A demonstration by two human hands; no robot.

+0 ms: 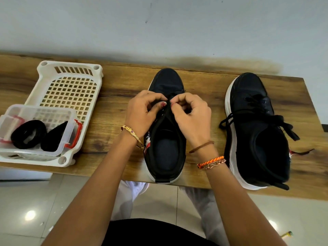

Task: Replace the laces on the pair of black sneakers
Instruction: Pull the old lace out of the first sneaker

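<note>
Pale wall and glossy floor tiles frame a wooden surface on which the pair of black sneakers is stood, toes toward twelve o'clock. The near sneaker is set at the centre; the second sneaker is placed well apart at three o'clock, its black lace threaded but left loose and untied. At nine o'clock a white basket is seen, and in its near corner a clear box in which two coiled black laces are kept.

Both hands are brought together over the eyelets of the near sneaker. The left hand is curled, thumb and forefinger pinched on a dark lace end; the right hand is likewise curled and pinched on the same spot, just beside the left. Whether the lace is being drawn out or fed in cannot be told.

For the step to be done well, the lace tip should be held close to its end, the eyelet flap kept steady, and the lace pulled straight through so that no twist is left.
</note>
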